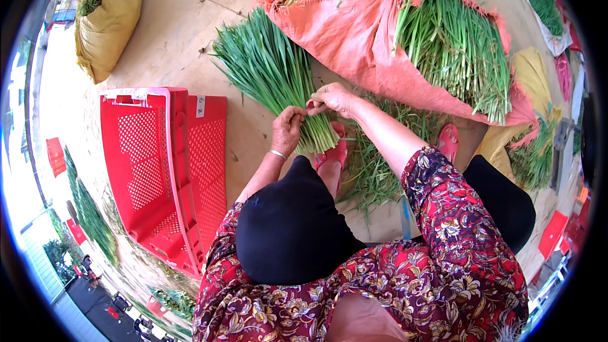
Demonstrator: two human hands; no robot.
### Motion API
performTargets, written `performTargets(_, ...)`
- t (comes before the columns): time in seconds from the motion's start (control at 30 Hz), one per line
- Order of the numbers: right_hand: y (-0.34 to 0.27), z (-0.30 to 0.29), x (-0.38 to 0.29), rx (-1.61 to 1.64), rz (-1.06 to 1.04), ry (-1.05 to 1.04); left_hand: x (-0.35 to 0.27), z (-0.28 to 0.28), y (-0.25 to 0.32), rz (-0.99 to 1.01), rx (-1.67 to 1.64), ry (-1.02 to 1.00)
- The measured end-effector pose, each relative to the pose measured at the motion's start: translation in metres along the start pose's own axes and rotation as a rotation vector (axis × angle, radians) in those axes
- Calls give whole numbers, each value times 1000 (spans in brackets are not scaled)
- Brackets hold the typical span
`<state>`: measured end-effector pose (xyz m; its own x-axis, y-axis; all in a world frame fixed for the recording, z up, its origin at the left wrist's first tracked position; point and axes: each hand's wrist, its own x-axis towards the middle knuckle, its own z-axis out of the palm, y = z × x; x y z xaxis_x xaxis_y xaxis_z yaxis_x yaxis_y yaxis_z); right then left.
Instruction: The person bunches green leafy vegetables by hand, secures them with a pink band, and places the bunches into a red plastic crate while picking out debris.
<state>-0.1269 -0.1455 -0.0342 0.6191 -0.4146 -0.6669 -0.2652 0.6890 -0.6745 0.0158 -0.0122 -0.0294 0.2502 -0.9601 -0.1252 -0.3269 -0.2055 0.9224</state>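
Observation:
A thick bundle of flat green leaves with pale stem ends, like garlic chives (pixel 273 64), lies slanted on the floor before me. My left hand (pixel 287 128), with a bangle at the wrist, is curled over the stems near their cut ends. My right hand (pixel 332 100) meets it above the stems, thumb and forefinger pinching a small reddish strip (pixel 311 104) that reaches the left fingertips. What the left fingers hold is partly hidden. Right beside the bundle, an opened pink woven sack (pixel 361 42) bears many more loose greens (pixel 456 42).
Two red perforated plastic crates (pixel 178 171) stand at my left. A full yellow woven sack (pixel 111 19) lies at the upper left. Loose leaf scraps (pixel 375 166) cover floor between my feet in pink sandals (pixel 448 140). More greens (pixel 534 156) lie on a yellow sack at right.

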Motion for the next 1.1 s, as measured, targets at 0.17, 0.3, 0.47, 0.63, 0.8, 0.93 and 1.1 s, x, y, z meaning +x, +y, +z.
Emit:
performTargets(0.17,27,-8,-17,-373,-186,202,13,3,6,-69,52,-33)
performTargets(0.3,40,-3,-21,-322,-257,278,15,3,12,-60,167,-72)
performTargets(0.47,36,-1,-17,-582,-438,313,14,7,6,-46,193,-6)
performTargets(0.63,15,5,-31,-1140,-650,354,14,7,-1,-54,148,-1)
performTargets(0.8,16,6,-16,-1244,-587,242,15,7,-1,-54,136,-15)
performTargets(0.93,13,4,-7,-1054,-439,107,12,3,2,-84,173,-38)
performTargets(1.1,10,8,-4,-938,-438,72,11,0,3,-155,170,-59)
